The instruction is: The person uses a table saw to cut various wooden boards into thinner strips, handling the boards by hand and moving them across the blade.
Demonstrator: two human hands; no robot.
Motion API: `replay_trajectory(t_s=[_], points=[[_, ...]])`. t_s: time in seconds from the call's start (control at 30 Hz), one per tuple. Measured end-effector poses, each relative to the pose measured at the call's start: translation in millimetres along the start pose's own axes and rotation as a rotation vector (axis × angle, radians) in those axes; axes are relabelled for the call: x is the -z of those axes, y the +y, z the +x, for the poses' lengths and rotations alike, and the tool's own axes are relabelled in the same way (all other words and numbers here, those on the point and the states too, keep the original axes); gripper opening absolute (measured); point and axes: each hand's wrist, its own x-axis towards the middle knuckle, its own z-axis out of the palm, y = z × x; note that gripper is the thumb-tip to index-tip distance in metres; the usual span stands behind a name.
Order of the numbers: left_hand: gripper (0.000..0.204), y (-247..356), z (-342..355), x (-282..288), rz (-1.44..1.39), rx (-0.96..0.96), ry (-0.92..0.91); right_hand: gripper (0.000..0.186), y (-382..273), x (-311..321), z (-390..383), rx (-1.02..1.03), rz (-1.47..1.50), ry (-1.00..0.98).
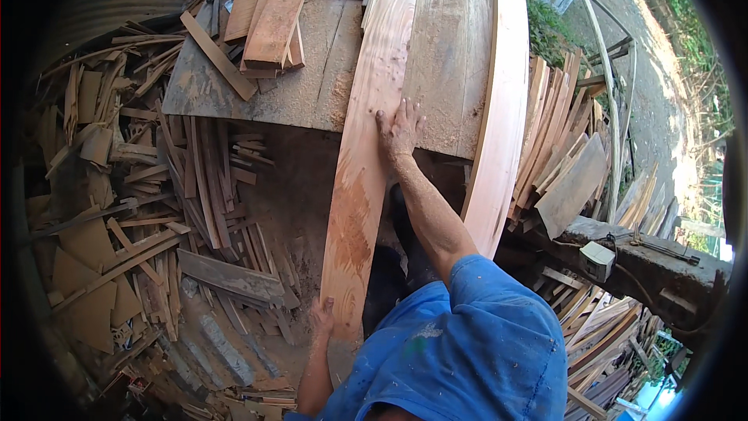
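Fingers: the right hand (pixel 399 131) is spread flat on the plank (pixel 366 164); the left hand (pixel 322 317) is curled around its near end.
Plank: laid lengthwise, far end on the bench (pixel 312 86), near end held off the edge.
Beside: a second plank (pixel 499 117) is propped at the right.
Progress: the plank appears only partly on the bench; sawdust is seen, no cut.
Floor: offcuts (pixel 125 210) are heaped at the left.

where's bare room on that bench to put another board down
Bare grey bench top lies between the stacked short boards and the long plank under the right hand. Right of the plank, another strip before the pale board. The floor scraps are crowded.
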Motion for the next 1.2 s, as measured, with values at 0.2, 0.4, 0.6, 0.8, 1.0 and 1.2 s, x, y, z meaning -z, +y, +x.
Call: replay_trajectory(t_s=[0.2,0.4,0.6,0.8,1.0,1.2], points=[[0.081,3,8,6,0.01,-0.001,-0.019,0.083,-1,-4,5,-0.012,0.015,0.019],[0.081,11,16,10,-0.013,-0.027,-0.004,0.082,-6,-4,16,0.001,0.036,0.025],[0.078,27,22,14,-0.044,-0.024,-0.023,0.082,-2,-4,24,-0.001,0.044,0.04],[0.077,33,33,10,-0.059,-0.052,-0.003,0.082,-11,4,39,-0.008,0.059,0.001],[0.073,52,47,13,-0.047,-0.056,-0.019,0.083,-4,-4,59,-0.022,0.058,0.016],[0.072,65,68,12,-0.042,-0.062,-0.017,0.083,-1,-13,89,-0.003,0.059,0.034]])
